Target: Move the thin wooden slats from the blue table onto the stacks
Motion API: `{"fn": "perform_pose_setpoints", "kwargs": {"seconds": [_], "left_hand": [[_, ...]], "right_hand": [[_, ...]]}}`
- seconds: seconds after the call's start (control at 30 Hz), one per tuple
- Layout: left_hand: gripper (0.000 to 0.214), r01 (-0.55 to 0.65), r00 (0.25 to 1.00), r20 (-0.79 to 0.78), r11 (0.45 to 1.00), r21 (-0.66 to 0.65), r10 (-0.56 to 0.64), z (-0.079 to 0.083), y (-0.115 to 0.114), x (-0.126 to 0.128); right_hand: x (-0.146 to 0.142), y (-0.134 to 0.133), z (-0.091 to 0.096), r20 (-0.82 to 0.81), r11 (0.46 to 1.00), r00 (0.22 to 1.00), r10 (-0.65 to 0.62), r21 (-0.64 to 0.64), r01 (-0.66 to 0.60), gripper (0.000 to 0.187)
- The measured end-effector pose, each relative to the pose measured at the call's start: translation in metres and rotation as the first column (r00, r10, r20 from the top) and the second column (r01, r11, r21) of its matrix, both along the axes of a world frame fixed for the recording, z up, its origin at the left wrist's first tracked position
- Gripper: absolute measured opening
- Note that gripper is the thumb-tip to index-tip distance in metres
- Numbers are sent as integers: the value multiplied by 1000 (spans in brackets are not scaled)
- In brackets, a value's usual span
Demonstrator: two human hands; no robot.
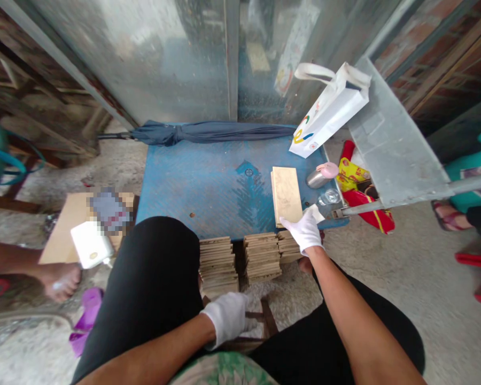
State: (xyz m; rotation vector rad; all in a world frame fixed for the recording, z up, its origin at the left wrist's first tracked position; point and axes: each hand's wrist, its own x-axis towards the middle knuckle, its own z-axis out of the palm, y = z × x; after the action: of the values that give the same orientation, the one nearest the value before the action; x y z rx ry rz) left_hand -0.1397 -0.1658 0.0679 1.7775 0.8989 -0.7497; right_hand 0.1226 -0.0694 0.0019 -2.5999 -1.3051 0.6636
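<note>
My right hand (305,232), in a white glove, is at the near end of a small pile of thin pale wooden boards (287,193) on a low blue table (192,182). Its thumb lies over the near edge, with the other fingers bent along the right corner. A white scrap (317,213) shows beside those fingers. My left hand (226,319), also gloved, hangs low between my knees with its fingers loosely apart and nothing visible in it. Below the table's near edge stand stacks of similar boards (261,258), closest to my left hand on the left (216,262).
A folded umbrella (224,132) lies along the table's back. On the right are a white paper bag (331,109), a pink-lidded cup (321,175) and a clear glass (328,197). A metal panel (396,139) juts out there. Another person's foot (60,278) is at left.
</note>
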Motion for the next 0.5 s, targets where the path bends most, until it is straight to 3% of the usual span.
{"fn": "perform_pose_setpoints", "kwargs": {"seconds": [0.23,0.37,0.5], "left_hand": [[41,-85,996,15,994,-64,86,1,3,-4],[39,-70,997,3,994,-86,71,4,6,-4],[37,-67,998,5,991,-115,68,6,9,-2]], "right_hand": [[-25,33,-20,137,973,991,-3,-227,35,137],[-28,44,-20,166,961,985,39,-276,9,132],[-25,46,-19,179,975,983,49,-221,-8,123]]}}
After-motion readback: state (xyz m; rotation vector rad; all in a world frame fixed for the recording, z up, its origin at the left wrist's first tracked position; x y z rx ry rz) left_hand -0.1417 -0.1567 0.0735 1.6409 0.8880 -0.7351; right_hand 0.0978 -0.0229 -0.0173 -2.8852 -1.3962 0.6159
